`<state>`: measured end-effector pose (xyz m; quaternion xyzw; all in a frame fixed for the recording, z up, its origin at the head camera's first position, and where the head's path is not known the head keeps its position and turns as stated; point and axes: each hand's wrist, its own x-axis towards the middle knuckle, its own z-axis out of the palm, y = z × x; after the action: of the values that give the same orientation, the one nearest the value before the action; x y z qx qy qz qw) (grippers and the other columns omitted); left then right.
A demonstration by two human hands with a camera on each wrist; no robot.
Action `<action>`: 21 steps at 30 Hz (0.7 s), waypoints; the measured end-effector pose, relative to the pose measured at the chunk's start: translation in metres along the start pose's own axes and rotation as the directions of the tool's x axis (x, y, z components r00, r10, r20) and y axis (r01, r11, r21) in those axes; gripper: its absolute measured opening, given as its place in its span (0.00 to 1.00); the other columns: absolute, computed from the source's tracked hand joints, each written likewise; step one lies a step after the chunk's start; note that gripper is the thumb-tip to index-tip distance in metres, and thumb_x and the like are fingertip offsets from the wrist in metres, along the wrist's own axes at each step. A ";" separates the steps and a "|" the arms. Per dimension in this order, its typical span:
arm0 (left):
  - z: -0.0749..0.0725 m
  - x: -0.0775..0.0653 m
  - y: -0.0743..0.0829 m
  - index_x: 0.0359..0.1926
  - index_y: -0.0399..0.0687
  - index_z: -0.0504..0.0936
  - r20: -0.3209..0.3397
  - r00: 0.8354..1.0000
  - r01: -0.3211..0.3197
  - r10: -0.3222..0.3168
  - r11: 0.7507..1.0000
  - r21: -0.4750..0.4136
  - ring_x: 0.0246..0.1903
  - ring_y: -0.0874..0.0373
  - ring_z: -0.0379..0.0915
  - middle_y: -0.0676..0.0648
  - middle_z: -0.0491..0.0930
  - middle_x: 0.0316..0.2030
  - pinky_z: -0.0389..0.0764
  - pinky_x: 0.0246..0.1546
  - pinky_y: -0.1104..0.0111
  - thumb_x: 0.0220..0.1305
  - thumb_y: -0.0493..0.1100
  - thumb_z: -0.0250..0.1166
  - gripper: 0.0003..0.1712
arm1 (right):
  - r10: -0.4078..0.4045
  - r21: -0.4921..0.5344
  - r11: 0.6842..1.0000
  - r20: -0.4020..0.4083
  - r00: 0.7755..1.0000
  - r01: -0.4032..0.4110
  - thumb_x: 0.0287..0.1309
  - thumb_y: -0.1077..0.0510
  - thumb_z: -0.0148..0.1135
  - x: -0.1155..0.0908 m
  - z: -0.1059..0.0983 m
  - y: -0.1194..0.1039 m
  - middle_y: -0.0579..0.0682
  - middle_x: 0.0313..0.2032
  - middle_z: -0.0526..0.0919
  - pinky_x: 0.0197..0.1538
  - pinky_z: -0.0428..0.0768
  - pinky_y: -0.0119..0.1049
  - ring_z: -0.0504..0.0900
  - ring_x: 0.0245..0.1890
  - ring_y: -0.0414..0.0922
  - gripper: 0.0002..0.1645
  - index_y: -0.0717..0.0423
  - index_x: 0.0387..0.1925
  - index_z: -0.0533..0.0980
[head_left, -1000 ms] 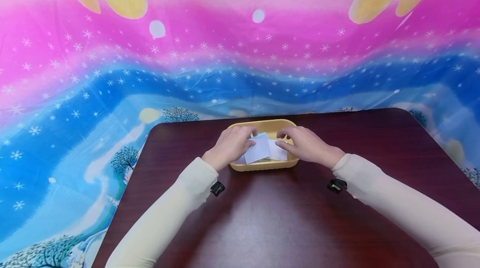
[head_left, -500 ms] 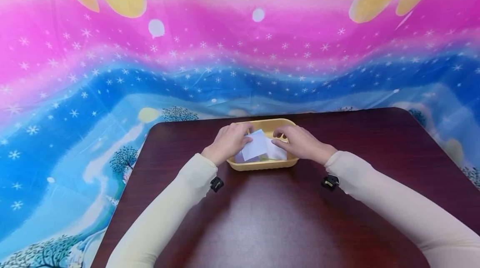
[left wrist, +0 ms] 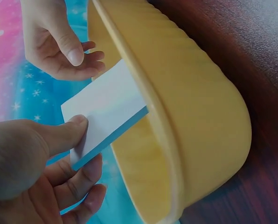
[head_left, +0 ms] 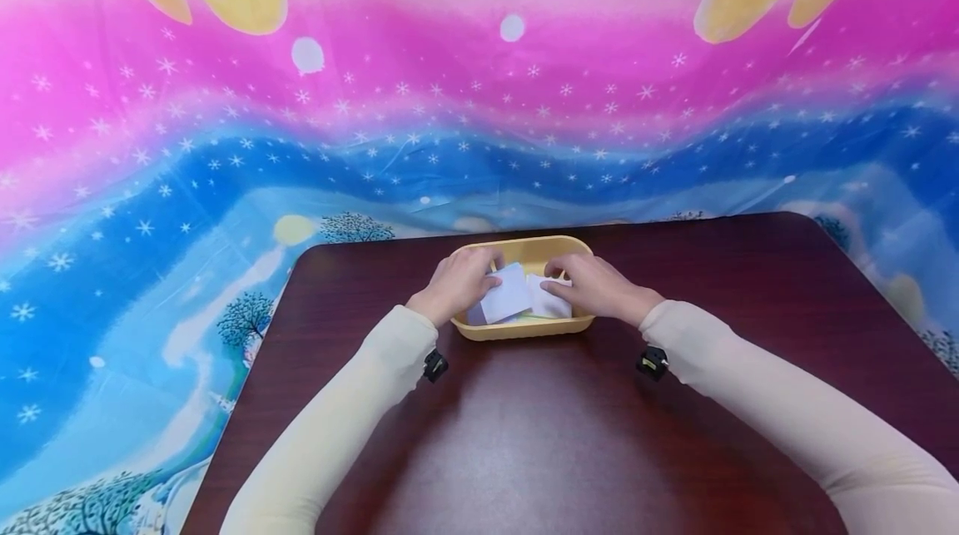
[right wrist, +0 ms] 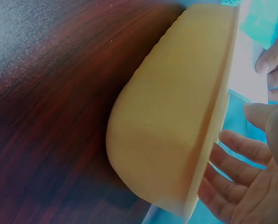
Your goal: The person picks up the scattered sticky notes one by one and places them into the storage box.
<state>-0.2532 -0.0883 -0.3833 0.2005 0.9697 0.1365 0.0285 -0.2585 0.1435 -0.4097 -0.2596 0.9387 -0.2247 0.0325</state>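
Over the left part of a yellow plastic basket (head_left: 524,333), my left hand (head_left: 455,285) pinches a pad of note paper (left wrist: 106,100) between thumb and fingers. Its top looks white and its edge blue in the left wrist view, and it is held tilted. My right hand (head_left: 598,285) is over the basket's right side, fingers loosely bent; in the right wrist view the thumb and fingertips (right wrist: 232,140) stand apart with nothing between them. A second white pad or sheet (head_left: 553,302) lies in the basket below the right thumb. What lies under the held pad is mostly hidden.
The basket stands near the far edge of a dark reddish-brown table (head_left: 524,435). Behind the table hangs a pink and blue cloth (head_left: 479,144) with snowflakes. Black wrist devices (head_left: 653,362) sit under the sleeves.
My left hand has shifted slightly left with the pad, which has tilted a little. The right hand has moved slightly left over the basket.
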 end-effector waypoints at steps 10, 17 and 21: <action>0.011 0.008 -0.005 0.49 0.52 0.82 0.068 0.998 0.000 0.005 0.997 -0.076 0.39 0.58 0.79 0.49 0.86 0.42 0.78 0.44 0.63 0.69 0.45 0.67 0.10 | -0.014 0.012 1.000 0.012 1.000 0.014 0.67 0.51 0.63 0.000 0.005 0.003 0.52 0.42 0.88 0.49 0.82 0.48 0.85 0.42 0.46 0.15 0.58 0.46 0.84; 0.017 0.010 -0.010 0.49 0.51 0.82 0.081 0.997 0.013 -0.006 0.997 -0.080 0.39 0.58 0.78 0.50 0.85 0.42 0.79 0.44 0.63 0.69 0.46 0.67 0.10 | -0.019 0.009 1.000 0.013 1.000 0.019 0.67 0.51 0.63 0.001 0.007 0.002 0.53 0.42 0.89 0.50 0.82 0.48 0.86 0.43 0.47 0.16 0.59 0.46 0.84; 0.020 0.011 -0.013 0.50 0.51 0.81 0.106 0.994 0.023 -0.016 0.998 -0.060 0.38 0.57 0.77 0.50 0.84 0.41 0.78 0.43 0.64 0.69 0.47 0.66 0.11 | -0.008 0.016 1.000 0.027 1.000 0.008 0.67 0.50 0.63 0.002 0.009 0.001 0.53 0.43 0.89 0.50 0.83 0.47 0.85 0.43 0.46 0.17 0.59 0.48 0.83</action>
<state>-0.2654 -0.0901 -0.4064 0.1970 0.9642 0.1550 0.0869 -0.2593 0.1393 -0.4177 -0.2661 0.9352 -0.2289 0.0466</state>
